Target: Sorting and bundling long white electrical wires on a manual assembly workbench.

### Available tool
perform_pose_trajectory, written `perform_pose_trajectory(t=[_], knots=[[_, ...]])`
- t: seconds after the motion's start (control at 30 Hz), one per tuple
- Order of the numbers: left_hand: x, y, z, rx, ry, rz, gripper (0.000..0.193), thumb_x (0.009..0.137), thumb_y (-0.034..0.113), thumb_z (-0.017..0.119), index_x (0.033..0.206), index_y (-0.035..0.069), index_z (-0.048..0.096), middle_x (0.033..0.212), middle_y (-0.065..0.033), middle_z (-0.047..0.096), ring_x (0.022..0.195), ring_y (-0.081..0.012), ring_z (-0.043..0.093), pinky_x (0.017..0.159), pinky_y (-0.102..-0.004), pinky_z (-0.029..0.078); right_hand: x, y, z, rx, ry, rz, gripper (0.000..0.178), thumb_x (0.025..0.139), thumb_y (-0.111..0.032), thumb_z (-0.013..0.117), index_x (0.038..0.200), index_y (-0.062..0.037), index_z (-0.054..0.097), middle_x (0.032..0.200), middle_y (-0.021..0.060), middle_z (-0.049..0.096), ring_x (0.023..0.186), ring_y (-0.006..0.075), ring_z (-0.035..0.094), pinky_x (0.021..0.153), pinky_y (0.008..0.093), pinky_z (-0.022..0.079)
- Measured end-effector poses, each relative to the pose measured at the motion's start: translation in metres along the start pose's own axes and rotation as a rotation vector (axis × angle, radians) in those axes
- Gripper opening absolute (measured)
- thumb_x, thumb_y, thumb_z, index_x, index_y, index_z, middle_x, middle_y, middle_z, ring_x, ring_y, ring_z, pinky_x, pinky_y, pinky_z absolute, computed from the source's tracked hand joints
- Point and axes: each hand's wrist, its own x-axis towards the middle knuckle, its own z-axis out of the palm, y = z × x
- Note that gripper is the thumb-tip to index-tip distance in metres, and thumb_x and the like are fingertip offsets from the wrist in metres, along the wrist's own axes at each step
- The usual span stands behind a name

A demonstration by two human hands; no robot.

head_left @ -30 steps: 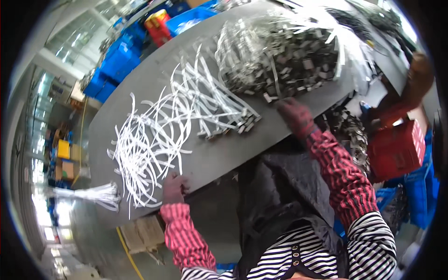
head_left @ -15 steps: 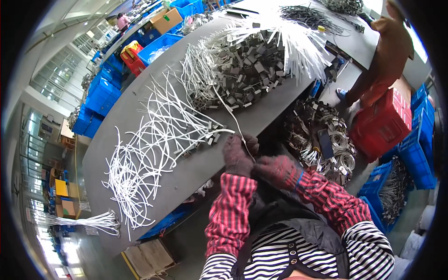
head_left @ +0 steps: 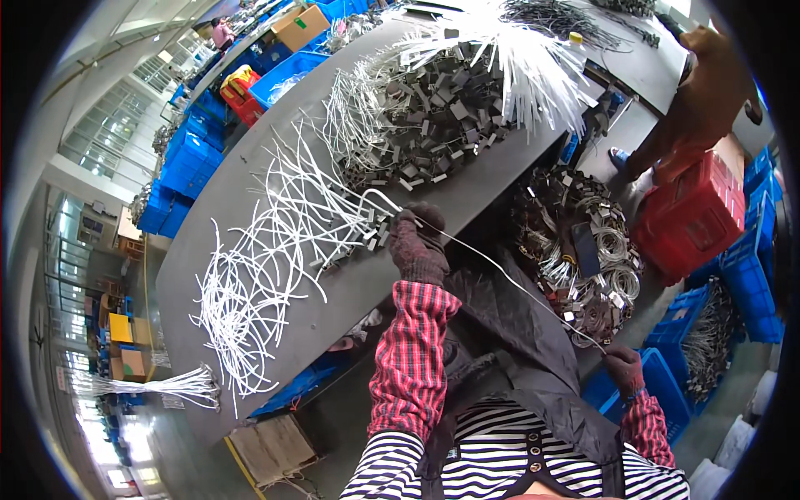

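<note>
A thin white cable (head_left: 552,314) runs in a slack line between my two gloved hands. My left hand (head_left: 420,246) is closed on one part of it at the table's near edge, with a white tube end and small grey connectors (head_left: 372,229) beside it. Far out to the right, my right hand (head_left: 624,369) pinches the cable's other stretch. Loose white tubes (head_left: 237,321) spread over the table left of my left hand. Beyond it lies a large heap of grey-brown metal-ended connectors (head_left: 450,117) with white cables.
The grey table (head_left: 333,308) curves around ahead of me. Coiled cables (head_left: 612,287) with a dark phone-like slab lie to the right. Red crates (head_left: 692,221) and blue bins (head_left: 679,321) stand farther right. A person in brown (head_left: 708,92) stands at the upper right.
My right hand has swung from beside my left hand out to the lower right, drawing the cable into a long line. My left hand has shifted slightly up along the table edge.
</note>
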Motion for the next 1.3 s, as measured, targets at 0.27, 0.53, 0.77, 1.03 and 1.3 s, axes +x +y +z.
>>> perform_pose_trajectory(t=[0.27,0.53,0.77,1.03,1.3], knots=[[0.005,0.025,0.014,0.049,-0.117,0.087,0.013,0.095,0.021,0.061,0.099,0.01,0.066,0.094,-0.0077,0.071,0.076,-0.021,0.067,0.061,-0.0322,0.056,-0.009,0.037,-0.014,0.03,0.114,0.024,0.01,0.081,-0.009,0.067,0.089,-0.0039,0.07,0.076,0.0007,0.063,0.068,0.01,0.056,0.059,0.026,0.045],[-0.018,0.008,0.019,0.026,-0.09,0.106,0.012,0.095,0.018,0.059,0.098,0.008,0.066,0.095,-0.0092,0.071,0.078,-0.0225,0.068,0.067,-0.035,0.057,-0.016,0.002,0.017,0.19,0.042,0.226,0.014,0.08,-0.012,0.068,0.091,-0.0034,0.071,0.078,-0.0003,0.063,0.068,0.0092,0.057,0.059,0.0252,0.045],[-0.134,-0.059,-0.033,0.604,-0.392,-0.04,0.014,0.094,0.013,0.056,0.095,0.0,0.062,0.089,-0.0156,0.066,0.082,-0.0286,0.065,0.078,-0.0416,0.054,0.062,-0.109,0.132,0.226,-0.183,-0.088,0.02,0.082,-0.016,0.067,0.097,-0.004,0.072,0.084,0.0014,0.065,0.076,0.0095,0.059,0.065,0.0258,0.048],[-0.068,0.035,-0.025,0.45,-0.322,-0.133,0.011,0.093,0.012,0.064,0.096,0.002,0.067,0.078,-0.0032,0.061,0.058,-0.0082,0.053,0.049,-0.0213,0.044,0.093,-0.171,0.153,0.299,-0.555,-0.082,0.045,0.083,-0.014,0.065,0.126,-0.0044,0.057,0.082,0.0016,0.06,0.065,0.0098,0.055,0.055,0.0243,0.043],[-0.073,0.03,-0.014,0.971,-0.32,0.135,0.024,0.098,0.023,0.059,0.097,0.0,0.067,0.076,-0.0046,0.063,0.064,-0.0129,0.059,0.056,-0.0267,0.047,0.124,-0.257,0.255,0.28,-0.464,-0.338,0.05,0.087,-0.013,0.061,0.134,-0.0075,0.046,0.091,0.0056,0.062,0.067,0.0109,0.058,0.056,0.0254,0.048]])
